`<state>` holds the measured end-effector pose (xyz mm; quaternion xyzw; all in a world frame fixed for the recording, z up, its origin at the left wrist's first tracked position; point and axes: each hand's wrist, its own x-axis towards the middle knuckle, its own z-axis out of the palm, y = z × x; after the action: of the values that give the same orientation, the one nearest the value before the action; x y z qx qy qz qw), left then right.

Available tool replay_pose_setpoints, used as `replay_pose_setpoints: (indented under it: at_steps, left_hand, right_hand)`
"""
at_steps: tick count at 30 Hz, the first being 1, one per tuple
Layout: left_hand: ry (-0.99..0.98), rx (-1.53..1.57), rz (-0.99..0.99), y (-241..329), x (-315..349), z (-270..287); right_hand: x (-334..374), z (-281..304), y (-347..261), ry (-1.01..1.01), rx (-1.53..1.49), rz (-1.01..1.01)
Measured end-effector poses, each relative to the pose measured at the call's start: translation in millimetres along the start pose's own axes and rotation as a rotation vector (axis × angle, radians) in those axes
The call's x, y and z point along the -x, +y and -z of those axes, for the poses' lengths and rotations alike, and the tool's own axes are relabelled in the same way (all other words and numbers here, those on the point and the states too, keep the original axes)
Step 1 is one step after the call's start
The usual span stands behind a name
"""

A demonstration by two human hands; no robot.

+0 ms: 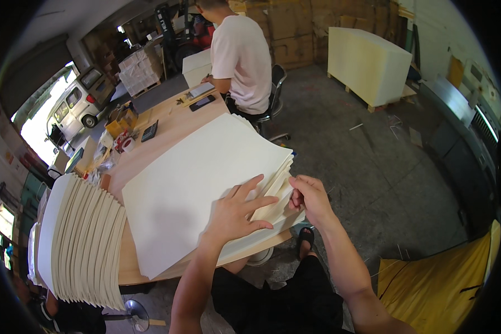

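A stack of large cream-white paper sheets (189,167) lies on the wooden table in front of me, its right-hand edges fanned out in steps. My left hand (236,211) rests on the stack near that fanned edge, fingers spread apart and palm down. At the right edge, my right hand (310,199) is closed, thumb and curled fingers pinching the sheet edges; how many sheets are between them cannot be seen. To the left, a thick bundle of similar sheets (86,239) hangs curved over the table's near edge, its layers showing as ridges.
On the table (167,114) lie a calculator (150,131), a phone (202,103), tape rolls (128,145) and a cardboard box (121,119). A person (242,61) sits at its far end. A wrapped pallet load (367,64) stands beyond; yellow fabric (440,284) is at lower right.
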<state>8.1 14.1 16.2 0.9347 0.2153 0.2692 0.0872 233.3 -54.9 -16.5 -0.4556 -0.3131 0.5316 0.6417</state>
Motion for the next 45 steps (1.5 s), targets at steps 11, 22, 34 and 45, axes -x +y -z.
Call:
replay_pose_setpoints:
  at_steps: [11,22,34,45]
  left_hand:
    - [-0.004,0.106,0.009,-7,0,-2]
    - [0.000,0.021,-0.004,-9,1,-4]
    - [-0.002,0.121,0.049,-5,0,-2]
    - [-0.026,0.073,0.044,-11,5,-7]
  right_hand:
    - [4,5,2,-0.007,0.035,0.064]
    - [2,-1,-2,0.005,-0.021,0.004]
    - [5,8,8,0.000,-0.038,0.025]
    - [41,-1,36,0.032,1.127,0.882]
